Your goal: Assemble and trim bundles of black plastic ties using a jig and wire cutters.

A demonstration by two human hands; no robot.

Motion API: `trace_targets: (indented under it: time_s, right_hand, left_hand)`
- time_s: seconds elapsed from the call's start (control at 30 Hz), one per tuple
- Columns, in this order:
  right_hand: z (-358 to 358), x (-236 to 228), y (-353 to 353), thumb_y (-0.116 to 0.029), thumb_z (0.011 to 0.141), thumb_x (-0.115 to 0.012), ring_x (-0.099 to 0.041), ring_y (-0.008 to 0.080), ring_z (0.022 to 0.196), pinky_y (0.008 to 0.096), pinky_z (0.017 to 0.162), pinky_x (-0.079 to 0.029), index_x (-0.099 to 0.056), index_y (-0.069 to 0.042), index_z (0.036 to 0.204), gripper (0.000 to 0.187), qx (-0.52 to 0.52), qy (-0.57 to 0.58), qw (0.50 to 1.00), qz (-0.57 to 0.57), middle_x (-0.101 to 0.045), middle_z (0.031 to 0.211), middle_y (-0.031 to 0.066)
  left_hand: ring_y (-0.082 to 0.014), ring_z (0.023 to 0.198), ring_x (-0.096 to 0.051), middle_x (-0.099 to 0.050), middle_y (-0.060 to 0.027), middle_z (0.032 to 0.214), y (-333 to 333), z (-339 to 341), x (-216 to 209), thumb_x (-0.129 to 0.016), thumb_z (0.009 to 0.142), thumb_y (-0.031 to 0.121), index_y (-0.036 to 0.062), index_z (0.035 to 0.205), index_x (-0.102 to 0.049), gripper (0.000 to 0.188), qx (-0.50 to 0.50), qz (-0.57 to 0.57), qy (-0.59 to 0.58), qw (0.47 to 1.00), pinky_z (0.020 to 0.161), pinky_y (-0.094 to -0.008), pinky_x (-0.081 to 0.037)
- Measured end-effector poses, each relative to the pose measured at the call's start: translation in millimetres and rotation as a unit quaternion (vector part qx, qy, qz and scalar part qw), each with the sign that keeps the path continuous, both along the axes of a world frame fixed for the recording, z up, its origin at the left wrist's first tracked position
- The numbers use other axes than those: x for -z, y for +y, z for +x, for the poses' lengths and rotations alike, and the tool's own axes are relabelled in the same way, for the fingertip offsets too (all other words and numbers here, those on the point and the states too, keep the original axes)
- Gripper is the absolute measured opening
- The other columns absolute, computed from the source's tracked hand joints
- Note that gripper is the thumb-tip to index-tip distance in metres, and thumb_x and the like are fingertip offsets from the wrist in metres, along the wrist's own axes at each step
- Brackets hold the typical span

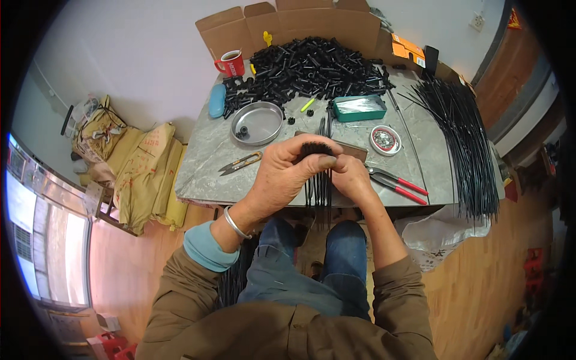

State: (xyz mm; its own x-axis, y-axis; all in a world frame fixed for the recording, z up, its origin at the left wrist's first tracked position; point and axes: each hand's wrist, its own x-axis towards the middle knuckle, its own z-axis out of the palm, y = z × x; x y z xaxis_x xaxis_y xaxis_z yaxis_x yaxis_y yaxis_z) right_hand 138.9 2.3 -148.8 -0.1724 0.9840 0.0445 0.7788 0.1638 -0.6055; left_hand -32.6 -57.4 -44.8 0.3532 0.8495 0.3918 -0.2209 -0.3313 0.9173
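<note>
Above the table's front edge, my left hand (279, 171) is closed round a bundle of thin black strands (316, 150), whose cut ends show in a dense cluster between thumb and forefinger. Loose lengths hang below the hands past the table edge, and more stick up behind them. My right hand (352, 179) is pressed against the same bundle from the right, its fingers closed and partly hidden. Right of it lie cutting pliers with red handles (399, 185). Scissors (241, 162) rest on the table to the left of my left hand.
A big heap of black plastic parts (312, 66) covers the table's back, before cardboard. Around it are a red mug (231, 63), a round metal pan (258, 123), a green box of thin pins (360, 108) and a small white bowl (385, 140). Long black strands (459, 144) overhang the right edge.
</note>
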Motion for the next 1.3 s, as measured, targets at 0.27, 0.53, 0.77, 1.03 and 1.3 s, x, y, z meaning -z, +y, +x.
trace_targets:
  time_s: [0.27, 0.53, 0.77, 1.03, 1.3]
  right_hand:
    - [13.1, -6.5, 16.5, -0.024, 0.081, -0.065, -0.059, 0.0116, 0.068, 0.0277, 0.063, -0.046, -0.063, 0.003, 0.083, 0.027, 0.083, 0.180, 0.980, 0.016, -0.065, 0.075, 0.0098]
    - [20.0, -29.9, 35.9, -0.024, 0.085, -0.064, -0.058, 0.0149, 0.067, 0.0276, 0.065, -0.047, -0.067, 0.002, 0.095, 0.028, 0.107, 0.328, 0.934, 0.087, -0.064, 0.076, 0.0069]
    - [10.9, -27.8, 22.9, -0.038, 0.080, -0.068, -0.061, 0.0401, 0.076, 0.0453, 0.068, -0.047, -0.058, -0.001, 0.099, 0.042, 0.146, 0.023, 0.978, 0.148, -0.064, 0.082, 0.0210]
    - [-35.2, 8.4, 30.0, -0.024, 0.080, -0.055, -0.061, 0.0418, 0.077, 0.0503, 0.069, -0.049, -0.045, -0.006, 0.097, 0.027, -0.013, -0.032, 0.987, 0.154, -0.055, 0.096, 0.0206]
    - [-0.9, -25.5, 108.6, -0.025, 0.082, -0.059, -0.064, 0.0360, 0.081, 0.0460, 0.071, -0.050, -0.068, -0.009, 0.085, 0.019, 0.091, -0.068, 0.969, 0.218, -0.067, 0.086, 0.0144]
  left_hand:
    - [-0.0245, 0.090, -0.068, -0.069, -0.0136, 0.089, -7.2, 7.8, 6.3, -0.056, 0.092, 0.004, -0.0013, 0.105, -0.061, 0.015, -0.031, -0.006, -0.010, 0.999, 0.084, -0.0353, -0.054]
    - [-0.0242, 0.089, -0.068, -0.069, -0.0132, 0.087, -8.1, 11.4, 1.6, -0.054, 0.092, 0.002, -0.0011, 0.106, -0.060, 0.015, -0.046, -0.008, -0.034, 0.998, 0.084, -0.0375, -0.055]
    - [-0.0243, 0.088, -0.068, -0.069, -0.0132, 0.089, -5.4, 8.0, 5.3, -0.054, 0.093, 0.004, -0.0013, 0.106, -0.059, 0.016, -0.031, 0.004, -0.055, 0.998, 0.084, -0.0365, -0.054]
    - [-0.0196, 0.091, -0.067, -0.069, -0.0118, 0.093, -11.3, 7.9, 2.6, -0.056, 0.091, 0.000, -0.0030, 0.110, -0.059, 0.019, -0.031, 0.079, 0.009, 0.996, 0.085, -0.0298, -0.053]
    - [-0.0225, 0.098, -0.067, -0.067, -0.0145, 0.099, -7.8, 4.1, 2.6, -0.051, 0.092, -0.005, -0.0053, 0.108, -0.058, 0.017, 0.000, 0.080, 0.058, 0.995, 0.087, -0.0315, -0.054]
